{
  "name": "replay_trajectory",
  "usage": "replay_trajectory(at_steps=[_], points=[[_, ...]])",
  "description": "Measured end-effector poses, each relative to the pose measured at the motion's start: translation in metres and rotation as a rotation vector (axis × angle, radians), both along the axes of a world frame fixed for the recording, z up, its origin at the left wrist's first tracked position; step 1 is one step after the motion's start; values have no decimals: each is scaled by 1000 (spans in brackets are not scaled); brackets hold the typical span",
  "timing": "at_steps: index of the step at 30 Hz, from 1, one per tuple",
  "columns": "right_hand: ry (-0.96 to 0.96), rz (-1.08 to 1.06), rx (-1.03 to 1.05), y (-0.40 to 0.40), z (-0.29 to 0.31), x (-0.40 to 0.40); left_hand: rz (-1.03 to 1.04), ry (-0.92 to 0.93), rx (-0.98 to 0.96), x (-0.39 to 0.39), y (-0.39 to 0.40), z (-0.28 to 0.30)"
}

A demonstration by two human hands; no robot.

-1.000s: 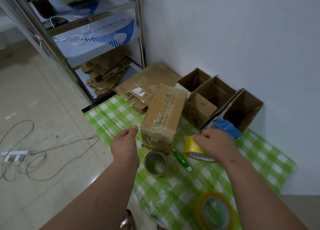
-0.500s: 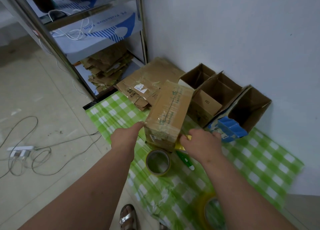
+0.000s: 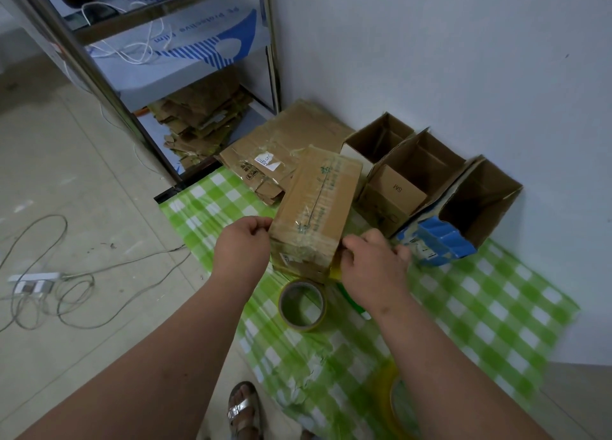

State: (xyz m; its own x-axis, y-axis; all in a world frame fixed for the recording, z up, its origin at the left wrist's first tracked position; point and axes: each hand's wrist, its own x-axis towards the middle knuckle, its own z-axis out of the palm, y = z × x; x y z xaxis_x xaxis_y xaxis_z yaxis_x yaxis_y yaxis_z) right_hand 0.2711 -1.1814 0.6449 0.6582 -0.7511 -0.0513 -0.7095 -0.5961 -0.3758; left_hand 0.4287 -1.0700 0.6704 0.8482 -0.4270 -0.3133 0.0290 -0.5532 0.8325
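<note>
Evidently mid-taping, the left hand (image 3: 243, 250) pinches the near-left corner of the cardboard box (image 3: 318, 207) on the checked cloth (image 3: 463, 307) while the right hand (image 3: 374, 274) clasps the tape roll (image 3: 335, 271) opposite; next, tape needs drawing taut across.

Our right hand (image 3: 376, 267) covers nearly all of the yellow tape roll (image 3: 335, 270) it grips, and we see only a sliver. We cannot tell what our left hand (image 3: 243, 245) pinches at the near corner of the box (image 3: 318, 204). At the lower edge of the frame, a second roll (image 3: 395, 403) is blurred and cut off.
</note>
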Motion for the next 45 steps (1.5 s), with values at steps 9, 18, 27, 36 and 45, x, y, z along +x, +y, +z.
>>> replay_trajectory(at_steps=[9,18,27,36,45], points=[[17,67,-10,1,-1,-9,-247,-15,5,13,20,-7],[55,-39,-138,11,1,2,-283,-379,75,9,15,-17],[147,-198,-138,25,3,21,86,-175,-14,-24,7,-18],[94,-169,-137,29,6,19,-58,-254,-76,-26,4,-26],[40,87,46,10,6,-3,-24,-216,-55,-7,7,-32]])
